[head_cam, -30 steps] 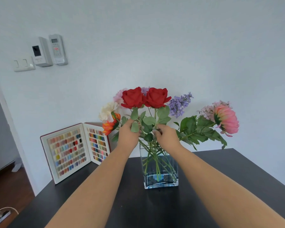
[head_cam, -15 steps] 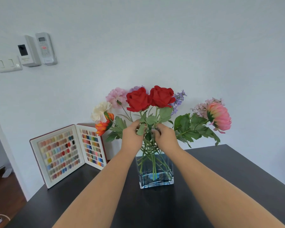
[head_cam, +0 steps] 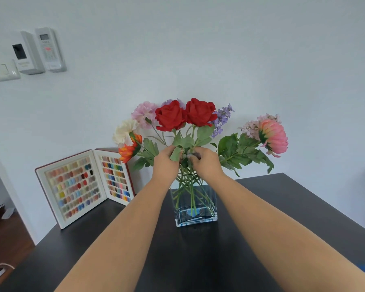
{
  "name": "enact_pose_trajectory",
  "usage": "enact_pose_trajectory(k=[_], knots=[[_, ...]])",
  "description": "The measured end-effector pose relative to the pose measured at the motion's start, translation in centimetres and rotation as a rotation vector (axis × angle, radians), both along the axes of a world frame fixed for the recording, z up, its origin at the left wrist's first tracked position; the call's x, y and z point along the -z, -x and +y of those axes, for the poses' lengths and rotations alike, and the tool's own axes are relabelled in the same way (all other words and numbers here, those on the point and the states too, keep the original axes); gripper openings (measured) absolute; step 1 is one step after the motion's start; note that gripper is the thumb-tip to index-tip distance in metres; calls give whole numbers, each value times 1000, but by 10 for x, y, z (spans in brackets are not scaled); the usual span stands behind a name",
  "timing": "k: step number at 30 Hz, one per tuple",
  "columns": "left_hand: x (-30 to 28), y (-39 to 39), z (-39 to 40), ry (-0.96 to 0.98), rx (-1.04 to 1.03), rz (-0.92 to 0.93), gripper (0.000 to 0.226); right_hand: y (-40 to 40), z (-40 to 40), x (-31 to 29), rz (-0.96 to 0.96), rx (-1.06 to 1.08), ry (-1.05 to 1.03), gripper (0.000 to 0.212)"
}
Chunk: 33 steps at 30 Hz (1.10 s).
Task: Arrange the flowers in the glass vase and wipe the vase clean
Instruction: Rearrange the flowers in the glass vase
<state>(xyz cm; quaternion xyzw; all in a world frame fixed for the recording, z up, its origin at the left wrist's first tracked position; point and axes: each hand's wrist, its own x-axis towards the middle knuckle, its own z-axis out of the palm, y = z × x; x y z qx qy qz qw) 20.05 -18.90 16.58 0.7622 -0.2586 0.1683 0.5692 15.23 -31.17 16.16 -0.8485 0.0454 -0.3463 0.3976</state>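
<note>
**Both hands at the rose stems, above the vase**

Glass vase point(head_cam: 195, 209) stands on the dark table point(head_cam: 282, 207), stems inside. Left hand point(head_cam: 166, 163) and right hand point(head_cam: 207, 164) are raised just above its rim, close together, fingers curled round the stems and leaves beneath the two red roses point(head_cam: 185, 114). Pink dahlia point(head_cam: 273, 137) leans out right, well apart from both hands. Nail colour chart point(head_cam: 80, 186) stands open at left.

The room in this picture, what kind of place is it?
Probably a nail salon or a home room: an open nail colour chart stands on the dark table, with remotes mounted on the wall.
</note>
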Motion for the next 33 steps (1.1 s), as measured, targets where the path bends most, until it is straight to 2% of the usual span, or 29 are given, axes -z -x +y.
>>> enact_pose_trajectory(k=[4,8,10,13,17,20,24,26,29,31,33], knots=[[7,6,2,-99,-4,-125,22,8,2,7,31,-13,-28,22],[14,12,5,-131,-96,-187,33,17,5,15,42,-23,-83,42],[18,14,5,-159,-138,-201,30,20,7,17,63,-39,-66,47],[23,13,3,-222,-176,-233,8,21,10,16,68,-49,-22,47],[24,11,-1,-211,-148,-245,9,19,8,10,28,-29,41,43],[26,11,-2,-105,-67,-163,20,20,8,8,59,-58,57,49],[24,3,-4,-71,-42,-75,12,26,6,14,121,-84,60,54],[24,1,-5,-29,-7,-37,17,28,6,17,127,-111,55,56],[26,-1,-5,0,-7,14,18,38,3,31,33,-164,-134,55],[27,-4,-5,3,-16,6,15,45,-2,52,-84,-30,-346,45],[28,-6,-5,14,-26,-12,14,53,-7,76,-116,134,-584,34]])
